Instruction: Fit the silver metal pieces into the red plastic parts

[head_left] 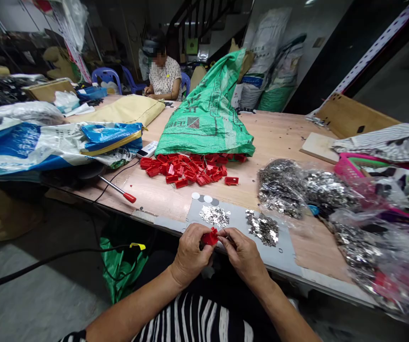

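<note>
My left hand [191, 254] grips a small red plastic housing [210, 236] between thumb and fingers, at the table's front edge. Pinched close against the housing's right side is my right hand [242, 251]; whatever sits between its fingertips is too small to name. Just beyond them, two piles of small metal pieces lie on a grey sheet [236, 216]: a bright pile [214, 216] and a darker pile [262, 228]. Farther back, many red housings [190, 171] spill from the mouth of a green woven sack [208, 114].
Clear plastic bags of metal parts [283, 185] stand at right beside a pink basket [354, 166]. A red-tipped metal lever [119, 190] juts out at left, near blue-and-white sacks [48, 147]. Another person [163, 76] sits across the table.
</note>
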`<state>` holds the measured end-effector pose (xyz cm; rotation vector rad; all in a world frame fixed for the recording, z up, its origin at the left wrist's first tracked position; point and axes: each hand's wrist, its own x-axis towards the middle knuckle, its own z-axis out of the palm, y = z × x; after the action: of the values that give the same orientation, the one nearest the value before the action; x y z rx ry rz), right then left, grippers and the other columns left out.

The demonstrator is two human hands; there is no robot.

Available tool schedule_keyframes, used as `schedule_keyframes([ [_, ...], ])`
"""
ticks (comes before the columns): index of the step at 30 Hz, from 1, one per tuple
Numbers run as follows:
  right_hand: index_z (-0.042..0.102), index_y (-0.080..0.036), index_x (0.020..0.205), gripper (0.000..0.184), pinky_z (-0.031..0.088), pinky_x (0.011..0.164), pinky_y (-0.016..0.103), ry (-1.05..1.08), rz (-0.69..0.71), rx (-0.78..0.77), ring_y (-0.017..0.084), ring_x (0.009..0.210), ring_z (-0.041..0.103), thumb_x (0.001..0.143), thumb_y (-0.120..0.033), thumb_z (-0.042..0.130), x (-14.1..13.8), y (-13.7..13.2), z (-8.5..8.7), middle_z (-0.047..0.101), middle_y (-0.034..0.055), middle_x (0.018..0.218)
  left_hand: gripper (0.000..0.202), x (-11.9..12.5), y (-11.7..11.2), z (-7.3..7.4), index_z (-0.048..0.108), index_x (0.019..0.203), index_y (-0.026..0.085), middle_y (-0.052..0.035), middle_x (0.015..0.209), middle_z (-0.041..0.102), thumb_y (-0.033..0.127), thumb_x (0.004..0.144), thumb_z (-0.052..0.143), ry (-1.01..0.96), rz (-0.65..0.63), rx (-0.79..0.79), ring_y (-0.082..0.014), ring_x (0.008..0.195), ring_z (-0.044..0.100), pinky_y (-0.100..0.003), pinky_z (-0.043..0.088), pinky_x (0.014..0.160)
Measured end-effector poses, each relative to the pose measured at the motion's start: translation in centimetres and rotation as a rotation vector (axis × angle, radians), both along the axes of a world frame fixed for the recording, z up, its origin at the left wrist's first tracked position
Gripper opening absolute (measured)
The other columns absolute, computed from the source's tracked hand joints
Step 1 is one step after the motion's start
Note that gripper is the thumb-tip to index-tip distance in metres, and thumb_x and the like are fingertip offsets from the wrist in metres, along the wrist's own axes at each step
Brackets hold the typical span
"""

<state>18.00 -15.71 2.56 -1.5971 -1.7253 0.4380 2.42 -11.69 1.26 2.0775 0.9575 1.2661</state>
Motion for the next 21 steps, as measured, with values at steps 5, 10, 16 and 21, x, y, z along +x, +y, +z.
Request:
schedule_keyframes([
  [5,0.058,-0.021,0.088,0.011,0.048,0.066,0.027,-0.051,-0.008,0.046,0.017,0.072,0.061,0.09,-0.024,0.047,0.2,-0.3,-0.1,0.064,0.0041,0.082,0.024,-0.1,0.0,-0.1,0.056,0.093,0.021,-0.003,0.083,0.062,0.006,0.074,0.058,0.024,0.009,0.008,-0.0181,0.078,0.058,-0.032,0.05,0.071],
  [10,0.057,-0.021,0.088,0.013,0.048,0.069,0.028,-0.065,0.027,0.047,0.018,0.075,0.061,0.092,-0.022,0.045,0.2,-0.3,0.1,0.063,0.0044,0.083,0.026,0.0,-0.2,-0.1,0.056,0.093,0.021,-0.0028,0.083,0.062,0.005,0.073,0.058,0.016,-0.009,0.01,-0.0177,0.078,0.058,-0.031,0.05,0.071],
  [16,0.059,-0.021,0.085,0.014,0.047,0.068,0.027,0.003,0.068,-0.048,0.017,0.074,0.06,0.09,-0.018,0.046,0.2,-0.2,0.9,0.062,0.0025,0.081,0.026,-0.1,-0.4,-0.1,0.057,0.095,0.021,-0.003,0.085,0.064,0.006,0.073,0.059,-0.015,-0.032,0.011,-0.0176,0.078,0.059,-0.031,0.05,0.071],
  [21,0.061,-0.02,0.083,0.019,0.047,0.071,0.028,0.081,0.098,-0.08,0.017,0.077,0.058,0.092,-0.021,0.044,0.4,-0.1,1.1,0.06,0.0042,0.083,0.026,-0.2,-0.5,-0.1,0.058,0.093,0.02,-0.0026,0.083,0.064,0.006,0.072,0.059,-0.045,-0.006,-0.006,-0.0169,0.077,0.06,-0.03,0.05,0.069],
])
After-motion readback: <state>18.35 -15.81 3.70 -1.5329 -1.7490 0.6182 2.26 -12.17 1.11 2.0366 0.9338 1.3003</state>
